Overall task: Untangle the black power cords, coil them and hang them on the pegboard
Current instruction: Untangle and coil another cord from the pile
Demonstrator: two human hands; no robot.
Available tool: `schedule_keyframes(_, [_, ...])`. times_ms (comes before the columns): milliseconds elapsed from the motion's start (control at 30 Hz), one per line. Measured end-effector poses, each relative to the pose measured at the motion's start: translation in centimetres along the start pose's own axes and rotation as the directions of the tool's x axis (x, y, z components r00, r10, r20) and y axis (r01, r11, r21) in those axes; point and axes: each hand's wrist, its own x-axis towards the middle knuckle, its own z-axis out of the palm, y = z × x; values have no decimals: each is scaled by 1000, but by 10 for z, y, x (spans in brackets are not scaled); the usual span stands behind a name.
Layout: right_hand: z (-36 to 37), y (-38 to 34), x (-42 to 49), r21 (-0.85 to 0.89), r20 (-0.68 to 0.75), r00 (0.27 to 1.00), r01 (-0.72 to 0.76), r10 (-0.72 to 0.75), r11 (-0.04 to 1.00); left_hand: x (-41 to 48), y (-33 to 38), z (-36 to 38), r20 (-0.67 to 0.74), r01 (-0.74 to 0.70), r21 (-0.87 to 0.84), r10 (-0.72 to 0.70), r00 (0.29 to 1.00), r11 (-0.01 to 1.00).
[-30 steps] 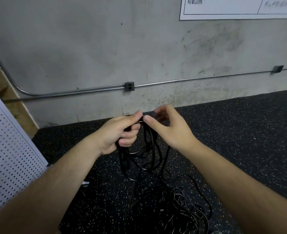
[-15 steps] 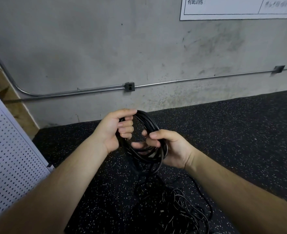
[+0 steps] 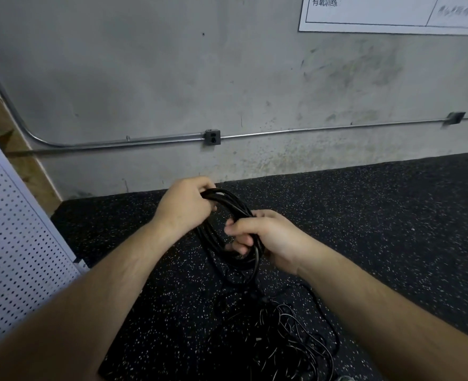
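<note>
A coil of black power cord (image 3: 213,240) hangs in the air between both hands, in front of me above the floor. My left hand (image 3: 184,206) grips the top of the coil with curled fingers. My right hand (image 3: 265,237) grips the coil's right side lower down, fingers wrapped through the loops. A loose strand drops from the coil to a tangled heap of black cords (image 3: 279,339) on the floor below. The white pegboard (image 3: 12,243) leans at the left edge.
The floor is black speckled rubber matting (image 3: 378,215). A grey concrete wall (image 3: 172,78) stands behind, with a metal conduit (image 3: 309,130) and a small outlet box (image 3: 213,137). A white sign (image 3: 392,12) hangs at top right.
My hands went from pinching a strand together at the top to gripping the coil apart. The right hand dropped to the coil's lower right side and the left hand turned over its top.
</note>
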Motion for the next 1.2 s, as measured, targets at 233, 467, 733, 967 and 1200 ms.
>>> schedule_keyframes(233, [13, 2, -12, -61, 207, 978, -8, 21, 998, 4, -29, -1, 37, 15, -172, -9, 999, 985])
schedule_keyframes(467, [27, -8, -23, -325, 73, 997, 38, -15, 945, 1, -35, 6, 98, -112, -296, 147, 984, 949])
schedule_keyframes(733, [26, -8, -29, -491, -84, 996, -74, 37, 868, -3, -34, 6, 156, -61, -258, 103, 982, 964])
schedule_keyframes(967, [-1, -9, -23, -33, -241, 969, 49, -55, 998, -21, -19, 0, 424, 328, -778, 62, 903, 536])
schedule_keyframes(1200, [-8, -8, -5, 166, -247, 969, 60, -18, 984, -28, -16, -2, 473, 504, -863, 273, 837, -49])
